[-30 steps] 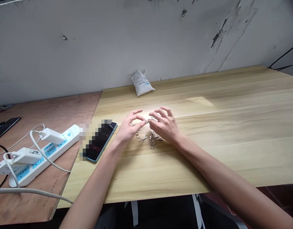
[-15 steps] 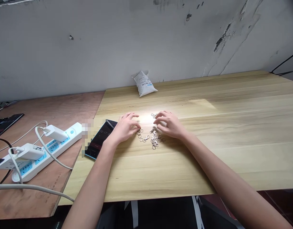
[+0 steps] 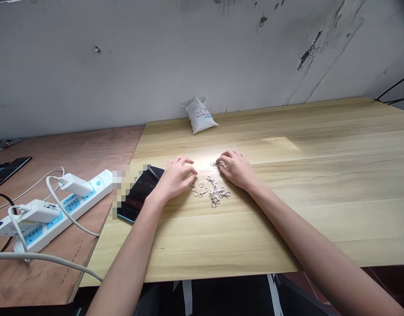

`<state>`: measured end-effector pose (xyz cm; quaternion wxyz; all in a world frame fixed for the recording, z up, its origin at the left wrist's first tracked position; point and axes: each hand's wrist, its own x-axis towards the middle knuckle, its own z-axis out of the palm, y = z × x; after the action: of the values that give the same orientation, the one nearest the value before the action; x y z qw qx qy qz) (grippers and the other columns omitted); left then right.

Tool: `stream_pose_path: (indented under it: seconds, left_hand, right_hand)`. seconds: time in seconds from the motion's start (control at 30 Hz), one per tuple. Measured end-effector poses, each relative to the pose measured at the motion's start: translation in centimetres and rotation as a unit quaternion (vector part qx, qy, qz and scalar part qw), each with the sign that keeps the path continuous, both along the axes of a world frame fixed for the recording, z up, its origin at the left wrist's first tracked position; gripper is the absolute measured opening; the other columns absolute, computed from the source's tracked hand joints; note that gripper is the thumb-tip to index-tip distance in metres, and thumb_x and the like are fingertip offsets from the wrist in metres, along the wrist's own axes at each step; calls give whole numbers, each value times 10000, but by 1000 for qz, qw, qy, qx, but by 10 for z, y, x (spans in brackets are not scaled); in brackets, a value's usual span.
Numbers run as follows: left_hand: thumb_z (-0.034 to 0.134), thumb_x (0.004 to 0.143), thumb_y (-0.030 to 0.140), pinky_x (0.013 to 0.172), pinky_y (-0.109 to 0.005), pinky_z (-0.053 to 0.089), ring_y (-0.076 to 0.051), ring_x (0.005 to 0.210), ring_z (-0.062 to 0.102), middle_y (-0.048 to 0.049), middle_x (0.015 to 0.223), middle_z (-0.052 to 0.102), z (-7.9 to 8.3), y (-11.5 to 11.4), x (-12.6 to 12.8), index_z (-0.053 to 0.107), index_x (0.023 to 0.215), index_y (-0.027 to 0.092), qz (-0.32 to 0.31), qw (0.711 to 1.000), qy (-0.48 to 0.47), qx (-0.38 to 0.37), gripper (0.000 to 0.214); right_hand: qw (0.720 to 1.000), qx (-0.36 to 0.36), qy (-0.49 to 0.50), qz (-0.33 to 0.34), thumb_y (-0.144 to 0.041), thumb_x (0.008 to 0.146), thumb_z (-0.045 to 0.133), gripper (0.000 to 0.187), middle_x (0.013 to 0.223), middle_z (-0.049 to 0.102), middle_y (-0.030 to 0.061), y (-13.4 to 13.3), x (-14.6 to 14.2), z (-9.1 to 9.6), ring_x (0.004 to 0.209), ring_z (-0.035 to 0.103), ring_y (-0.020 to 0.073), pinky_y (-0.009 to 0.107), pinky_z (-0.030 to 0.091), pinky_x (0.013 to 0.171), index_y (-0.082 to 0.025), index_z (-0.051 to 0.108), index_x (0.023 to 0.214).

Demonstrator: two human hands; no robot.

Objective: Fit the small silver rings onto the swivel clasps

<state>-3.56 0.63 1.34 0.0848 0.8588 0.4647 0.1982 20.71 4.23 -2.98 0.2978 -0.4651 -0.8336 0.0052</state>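
Observation:
My left hand point(image 3: 179, 176) hovers just behind a few loose metal rings point(image 3: 196, 193). Its thumb and index tips come close together, and anything between them is too small to make out. My right hand point(image 3: 236, 169) rests on the wood with its fingertips closed at a small group of silver lobster clasps point(image 3: 213, 164) farther back. Between the hands and nearer to me lies a loose pile of lobster clasps point(image 3: 217, 195). A single lobster clasp point(image 3: 203, 192) sits beside the rings.
A phone point(image 3: 139, 193) showing a timer lies left of my left wrist. A filled plastic bag point(image 3: 201, 116) stands against the wall. On the brown board at left is a white power strip point(image 3: 70, 206) with chargers point(image 3: 77, 185) and cables. The wooden tabletop point(image 3: 320, 184) stretches right.
My right hand has shifted slightly back and right, away from the near pile, onto the farther clasps. My left hand has moved a little right, and more of the rings show.

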Motion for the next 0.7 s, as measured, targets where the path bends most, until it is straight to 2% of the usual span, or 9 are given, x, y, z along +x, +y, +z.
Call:
stream_pose_path:
  seconds: [0.17,0.37,0.53,0.7]
  left_hand:
    - [590,884,239,970,-472,401,-249,1143,511,-54,1154,632,-1,-2,6,694,851,244,-2,1000,-3,9,109]
    - [591,893,264,960,-461,391,-243,1099,539,-46,1126,644,-2,-5,17,696,962,259,25,999,-28,14,127]
    - [626,883,287,992,-461,373,-231,1094,553,-35,1101,660,1,-9,28,703,992,263,44,994,-99,-3,135]
    - [649,872,278,992,-450,379,-211,1058,577,-25,1052,676,3,-11,34,712,927,253,36,986,-164,-1,87]
  right_hand:
    - [1000,-11,4,12,-224,899,544,131,933,657,80,-1,1,2,924,561,245,391,391,793,-216,662,843]
    - [986,-59,140,67,-252,902,563,119,889,665,59,-12,-5,13,883,582,214,372,418,797,-214,657,838]
    - [935,-181,290,94,-342,882,588,170,870,659,60,-27,-15,25,854,595,197,294,463,643,-200,660,822]
    - [894,-253,356,100,-396,847,624,225,844,688,54,-33,-23,26,790,611,174,282,471,637,-181,685,830]
